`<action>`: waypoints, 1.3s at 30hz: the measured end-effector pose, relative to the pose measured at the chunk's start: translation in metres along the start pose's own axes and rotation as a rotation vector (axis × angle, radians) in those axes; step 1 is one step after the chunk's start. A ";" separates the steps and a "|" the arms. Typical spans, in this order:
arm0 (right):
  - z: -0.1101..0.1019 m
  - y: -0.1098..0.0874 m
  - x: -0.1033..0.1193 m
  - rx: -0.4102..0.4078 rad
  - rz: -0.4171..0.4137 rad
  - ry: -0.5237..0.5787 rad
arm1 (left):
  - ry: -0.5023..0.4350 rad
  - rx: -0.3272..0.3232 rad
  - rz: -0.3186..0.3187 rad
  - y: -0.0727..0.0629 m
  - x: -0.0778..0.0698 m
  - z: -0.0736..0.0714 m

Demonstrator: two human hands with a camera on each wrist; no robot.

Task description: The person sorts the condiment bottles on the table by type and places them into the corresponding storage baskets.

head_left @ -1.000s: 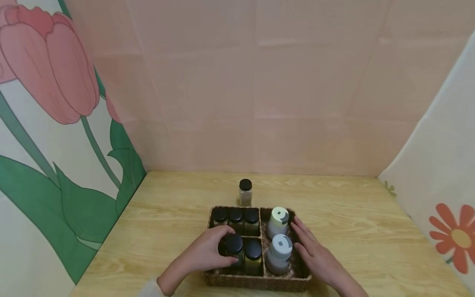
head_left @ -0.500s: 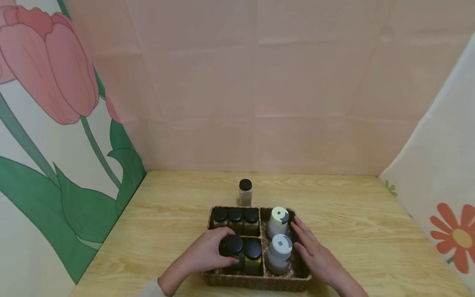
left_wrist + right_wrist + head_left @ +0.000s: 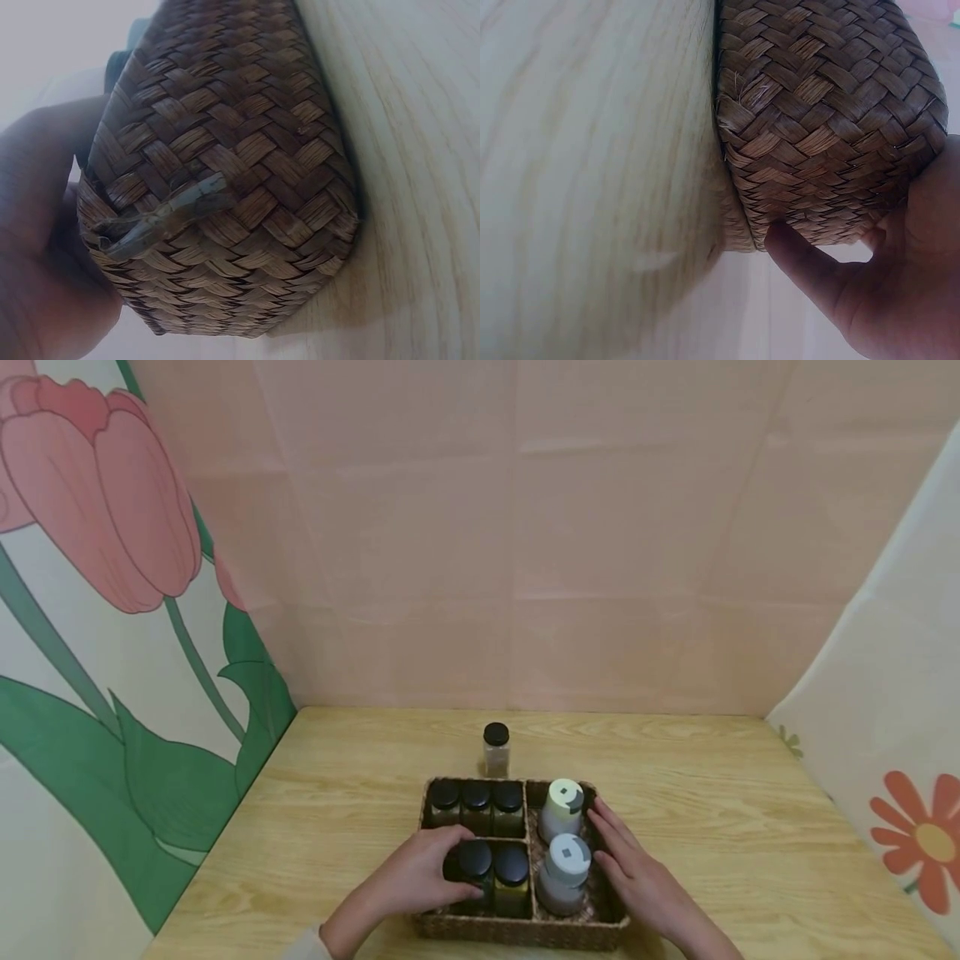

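Note:
A brown woven basket (image 3: 525, 933) with compartments stands on the table. My left hand (image 3: 420, 870) reaches over its left wall and grips a black-lidded jar (image 3: 474, 858) in the front left compartment, thumb in front and fingers behind. Another black-lidded jar (image 3: 512, 865) stands right beside it. On the basket's right side lies my right hand (image 3: 641, 881), its straight fingers resting along the wall and rim. The right wrist view shows one finger (image 3: 810, 262) touching the basket's outer weave. Two pale-capped shakers, one behind (image 3: 562, 810) and one in front (image 3: 566, 872), occupy the right compartment.
Three black-lidded jars (image 3: 476, 806) fill the back left compartment. Behind the basket, a clear jar with a black lid (image 3: 497, 750) stands alone on the wood-grain table (image 3: 360, 777). A pink cloth (image 3: 517, 568) hangs at the back, with printed cloths on both sides.

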State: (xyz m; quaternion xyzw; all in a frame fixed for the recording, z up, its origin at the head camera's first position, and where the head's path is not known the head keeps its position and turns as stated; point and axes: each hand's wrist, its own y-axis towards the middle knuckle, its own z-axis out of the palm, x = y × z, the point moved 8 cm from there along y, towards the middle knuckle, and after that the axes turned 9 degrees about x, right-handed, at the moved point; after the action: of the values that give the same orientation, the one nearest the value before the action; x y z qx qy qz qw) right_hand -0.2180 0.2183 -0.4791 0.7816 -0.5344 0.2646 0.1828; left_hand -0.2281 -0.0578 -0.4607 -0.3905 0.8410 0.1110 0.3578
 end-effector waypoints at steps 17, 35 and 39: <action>0.000 0.001 -0.002 0.018 0.017 0.004 | 0.069 0.034 -0.016 0.000 -0.001 0.002; 0.001 0.002 -0.004 0.008 0.011 -0.008 | 0.052 0.041 0.028 0.000 -0.010 -0.004; 0.001 0.002 -0.004 0.006 0.006 -0.010 | 0.024 0.011 0.047 -0.003 -0.019 -0.015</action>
State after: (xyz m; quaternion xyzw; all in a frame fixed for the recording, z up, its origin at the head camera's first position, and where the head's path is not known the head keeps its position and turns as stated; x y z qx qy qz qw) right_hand -0.2211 0.2195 -0.4819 0.7819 -0.5370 0.2627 0.1769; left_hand -0.2252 -0.0558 -0.4359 -0.3699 0.8548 0.1102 0.3471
